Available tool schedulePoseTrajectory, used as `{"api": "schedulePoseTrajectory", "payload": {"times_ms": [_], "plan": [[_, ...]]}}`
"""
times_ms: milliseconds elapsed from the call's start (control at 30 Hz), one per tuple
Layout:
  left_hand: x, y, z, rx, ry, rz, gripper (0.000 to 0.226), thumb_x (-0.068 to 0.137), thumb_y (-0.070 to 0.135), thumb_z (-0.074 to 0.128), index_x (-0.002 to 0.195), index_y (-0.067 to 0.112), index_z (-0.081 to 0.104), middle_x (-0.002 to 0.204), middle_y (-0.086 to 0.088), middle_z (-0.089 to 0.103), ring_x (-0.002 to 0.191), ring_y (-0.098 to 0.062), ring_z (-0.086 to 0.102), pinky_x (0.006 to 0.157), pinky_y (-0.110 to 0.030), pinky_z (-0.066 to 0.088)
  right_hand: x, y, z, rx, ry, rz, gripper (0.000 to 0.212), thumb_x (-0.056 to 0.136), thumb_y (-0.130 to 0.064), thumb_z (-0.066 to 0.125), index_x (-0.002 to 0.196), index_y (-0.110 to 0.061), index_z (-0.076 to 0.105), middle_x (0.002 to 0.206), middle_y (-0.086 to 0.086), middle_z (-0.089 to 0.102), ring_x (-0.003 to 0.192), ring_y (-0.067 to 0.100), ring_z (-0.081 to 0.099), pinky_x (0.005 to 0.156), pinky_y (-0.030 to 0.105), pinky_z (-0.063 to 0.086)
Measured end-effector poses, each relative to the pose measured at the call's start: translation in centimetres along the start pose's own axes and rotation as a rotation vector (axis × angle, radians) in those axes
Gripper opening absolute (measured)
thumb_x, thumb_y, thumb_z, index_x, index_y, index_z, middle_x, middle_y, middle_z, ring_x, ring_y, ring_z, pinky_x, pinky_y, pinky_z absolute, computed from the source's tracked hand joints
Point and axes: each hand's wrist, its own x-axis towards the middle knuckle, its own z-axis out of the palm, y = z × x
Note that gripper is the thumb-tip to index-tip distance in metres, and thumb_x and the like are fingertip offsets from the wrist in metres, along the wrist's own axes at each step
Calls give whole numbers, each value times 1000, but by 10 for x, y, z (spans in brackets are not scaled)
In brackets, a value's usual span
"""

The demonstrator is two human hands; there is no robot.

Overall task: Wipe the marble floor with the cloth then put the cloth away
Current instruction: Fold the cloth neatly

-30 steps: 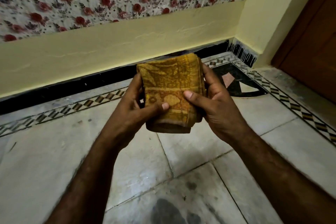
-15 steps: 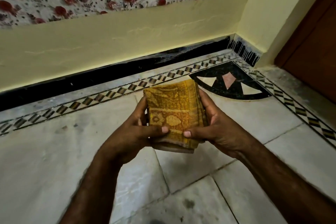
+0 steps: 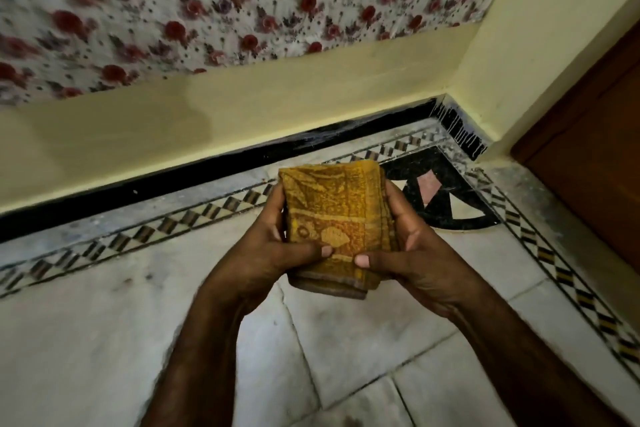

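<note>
- The cloth (image 3: 334, 218) is a mustard-yellow towel with a woven pattern, folded into a thick, roughly rectangular pad and held in the air above the marble floor (image 3: 104, 340), not touching it.
- The left hand (image 3: 263, 253) cups the cloth's left edge, fingers curled behind it and the thumb laid across the lower front, clamping the folds.
- The right hand (image 3: 412, 253) mirrors it on the right edge, fingers wrapped around the stacked layers (their folded edges show beside the fingers) and the thumb pressed onto the front.
- The two thumb tips point toward each other near the lower middle of the cloth, close together but apart.
- Both bare forearms reach up from the bottom of the view.
- The floor is pale marble in large slabs with dark joints, smudged in places, and a dark stain sits at the bottom edge between the forearms.
- A checkered inlay border (image 3: 156, 232) runs along the wall and turns down the right side; a black corner inlay (image 3: 446, 194) with pink and cream triangles lies just beyond the right hand.
- Behind are a black skirting (image 3: 207, 173), a cream-yellow wall band and a rose-print wall covering (image 3: 242, 0), which looks blurred.
- A brown wooden door (image 3: 595, 156) stands at the right.
</note>
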Motion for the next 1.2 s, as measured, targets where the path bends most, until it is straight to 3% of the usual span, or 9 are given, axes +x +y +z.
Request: {"api": "schedulePoseTrajectory", "payload": {"times_ms": [167,300,467,600,700,800,1000,1200], "plan": [[-59,138,21,-20,-8,9,85,67,-5,78,137,35,52,126,-3,71,116,-26,69,88,-40,60,-38,-130,51,7,34,-47,98,76,15,74,154,-35,39,145,-3,63,130,21,63,97,42,58],[-129,250,52,-81,19,-14,81,64,-4,81,133,32,59,125,-6,72,113,-30,70,85,-42,61,-95,-240,97,94,134,-77,85,72,15,73,140,-32,53,133,-17,70,123,11,67,92,32,60],[-238,394,102,-52,59,-30,84,61,-3,84,130,39,62,120,2,73,108,-24,72,81,-36,61,-194,-378,156,133,160,-48,79,72,8,73,139,-31,58,137,-8,69,127,20,65,95,38,59],[-329,478,138,13,55,-24,88,63,1,86,133,46,57,124,9,71,110,-21,71,84,-38,61,-277,-466,194,136,106,-41,73,73,4,75,131,-41,67,139,-11,67,128,18,65,92,36,59],[-386,508,160,49,81,17,83,63,3,87,126,48,58,126,8,68,109,-24,72,86,-41,61,-331,-502,214,130,85,-65,73,73,3,75,123,-50,71,140,-11,66,127,17,65,92,36,60],[-441,525,179,51,143,73,77,61,8,91,119,48,58,126,4,68,106,-23,73,81,-37,62,-384,-523,235,125,73,-117,73,75,6,76,124,-48,71,138,-10,68,125,20,66,94,39,60],[-561,520,221,84,128,158,93,66,9,88,138,56,51,135,1,65,113,-23,70,90,-43,60,-504,-522,276,122,67,-187,80,73,5,74,139,-36,56,137,-10,69,127,23,65,103,47,56],[-698,489,263,33,41,100,113,71,-5,86,147,60,34,135,-3,67,113,-33,71,87,-50,60,-634,-501,309,94,-5,-227,77,81,12,74,137,-39,62,144,-8,64,132,23,62,98,40,58]]}}
